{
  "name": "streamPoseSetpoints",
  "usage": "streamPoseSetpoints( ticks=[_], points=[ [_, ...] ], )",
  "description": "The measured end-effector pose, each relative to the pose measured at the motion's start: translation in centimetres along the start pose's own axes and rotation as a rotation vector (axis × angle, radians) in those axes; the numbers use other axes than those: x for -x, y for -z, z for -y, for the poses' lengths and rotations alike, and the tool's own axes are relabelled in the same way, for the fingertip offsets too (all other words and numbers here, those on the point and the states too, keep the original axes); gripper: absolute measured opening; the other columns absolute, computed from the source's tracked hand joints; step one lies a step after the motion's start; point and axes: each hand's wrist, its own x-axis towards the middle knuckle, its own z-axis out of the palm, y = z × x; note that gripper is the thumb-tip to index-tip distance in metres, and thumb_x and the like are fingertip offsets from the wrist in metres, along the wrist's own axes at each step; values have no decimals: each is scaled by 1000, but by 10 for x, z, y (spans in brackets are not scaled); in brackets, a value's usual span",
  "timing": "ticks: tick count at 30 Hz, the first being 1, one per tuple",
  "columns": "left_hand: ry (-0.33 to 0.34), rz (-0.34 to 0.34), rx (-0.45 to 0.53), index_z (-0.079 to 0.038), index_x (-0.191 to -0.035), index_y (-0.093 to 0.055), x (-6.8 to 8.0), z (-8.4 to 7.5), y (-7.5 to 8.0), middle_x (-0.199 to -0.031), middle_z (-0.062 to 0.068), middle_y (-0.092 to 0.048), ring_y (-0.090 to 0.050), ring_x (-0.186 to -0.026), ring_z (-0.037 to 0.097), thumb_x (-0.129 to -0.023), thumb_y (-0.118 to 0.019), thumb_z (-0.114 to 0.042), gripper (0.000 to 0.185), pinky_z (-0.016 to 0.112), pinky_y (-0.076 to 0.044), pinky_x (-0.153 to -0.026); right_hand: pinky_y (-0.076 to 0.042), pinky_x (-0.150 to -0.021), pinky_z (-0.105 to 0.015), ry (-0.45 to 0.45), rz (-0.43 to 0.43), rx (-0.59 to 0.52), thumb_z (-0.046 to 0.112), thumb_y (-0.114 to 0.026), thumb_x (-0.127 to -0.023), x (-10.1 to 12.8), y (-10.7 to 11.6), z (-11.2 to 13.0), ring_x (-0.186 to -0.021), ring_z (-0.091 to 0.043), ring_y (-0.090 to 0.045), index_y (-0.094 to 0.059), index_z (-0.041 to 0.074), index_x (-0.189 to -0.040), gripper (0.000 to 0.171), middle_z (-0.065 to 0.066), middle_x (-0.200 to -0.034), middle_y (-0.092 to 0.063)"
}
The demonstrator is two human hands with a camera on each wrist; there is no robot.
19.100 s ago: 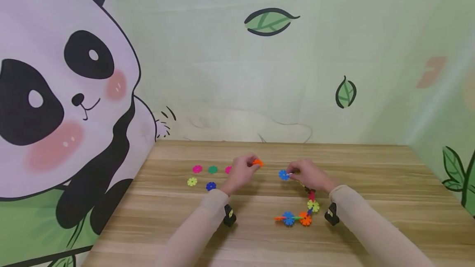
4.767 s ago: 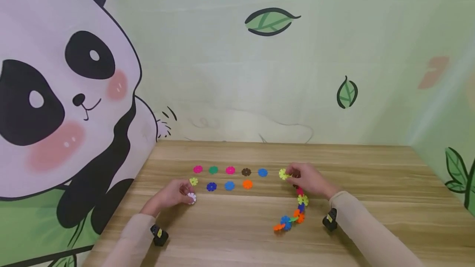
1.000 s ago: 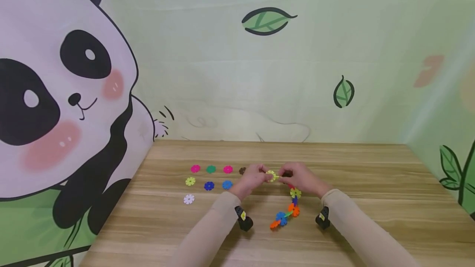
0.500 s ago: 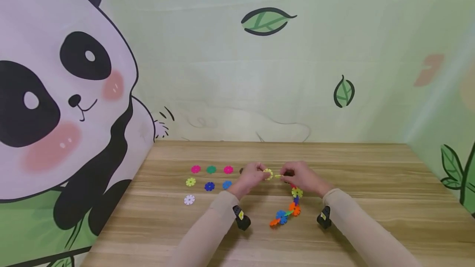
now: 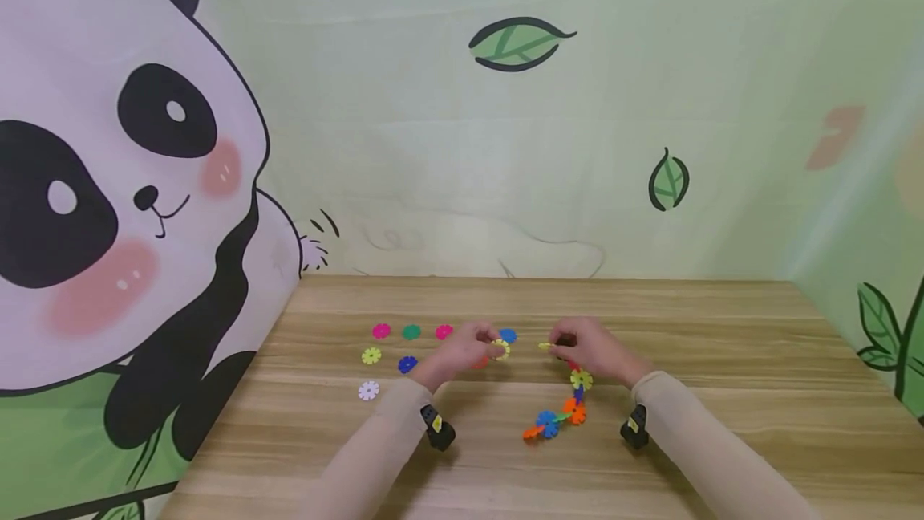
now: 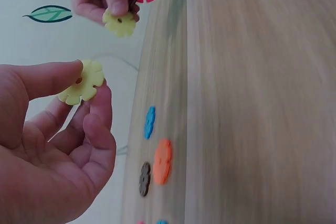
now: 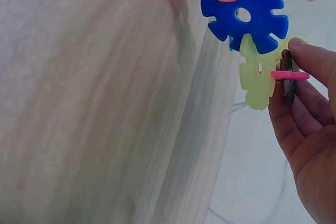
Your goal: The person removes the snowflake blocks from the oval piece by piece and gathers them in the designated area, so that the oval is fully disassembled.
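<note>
My left hand (image 5: 459, 350) pinches a yellow notched building disc (image 6: 92, 76) between thumb and fingers, raised above the table. To its right, across a gap, my right hand (image 5: 593, 351) grips the upper end of a chain of interlocked building discs (image 5: 547, 424). In the right wrist view its fingers are on a brown disc (image 7: 289, 93), joined to a pink disc (image 7: 300, 75). Another yellow disc (image 6: 119, 23) sticks out from the right fingertips towards the left hand. The chain curves down through yellow, dark blue, orange, green and light blue to an orange disc (image 5: 532, 432).
Loose discs lie flat on the wooden table (image 5: 693, 456) at left: pink (image 5: 381, 331), green (image 5: 411, 331), yellow (image 5: 371, 355), dark blue (image 5: 407, 363) and white (image 5: 368, 390). An orange disc (image 6: 163, 161) and a brown disc (image 6: 145, 179) lie by my left hand. A panda-printed wall (image 5: 173, 183) borders the table.
Over the last second my left hand has drawn left, away from the right hand, with its yellow disc. The white disc, earlier in my left hand, lies on the table. The right hand has barely moved.
</note>
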Motion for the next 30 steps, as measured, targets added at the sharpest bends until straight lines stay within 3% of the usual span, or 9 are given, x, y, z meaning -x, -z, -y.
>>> streamPoseSetpoints(
  ticks=[9,14,19,26,30],
  points=[
    [-31,-6,-44,-6,-91,-66,12,13,24,-87,2,-57,-50,-82,17,-87,-66,-14,9,29,-43,-67,-48,-64,-25,-4,-1,-4,8,-70,-85,0,-1,-3,-70,-10,-52,-67,10,-86,4,7,-79,-60],
    [-39,0,-25,-3,-101,-66,20,19,35,-88,3,-60,-56,-83,21,-87,-66,-12,17,33,-47,-69,-47,-63,-25,6,-2,-10,7,-70,-85,0,-1,-5,-69,-10,-52,-66,8,-86,4,7,-78,-60],
    [-27,-33,10,2,-111,-62,30,17,47,-86,7,-56,-55,-78,24,-89,-65,-8,25,34,-47,-67,-47,-62,-25,-1,2,-19,9,-70,-85,0,-1,-5,-69,-10,-52,-66,7,-86,4,7,-78,-60],
    [-3,-77,9,2,-111,-62,33,35,65,-93,9,-58,-56,-81,20,-88,-65,-8,25,42,-51,-74,-48,-64,-25,11,-2,-11,9,-70,-85,1,-1,-4,-70,-9,-53,-67,7,-86,4,8,-79,-61],
    [9,-97,-6,4,-112,-61,38,42,74,-97,10,-60,-59,-85,22,-88,-64,-6,26,37,-52,-73,-48,-66,-25,19,-7,-2,8,-71,-84,1,-2,-5,-71,-9,-53,-67,9,-86,4,8,-80,-61]
  ],
)
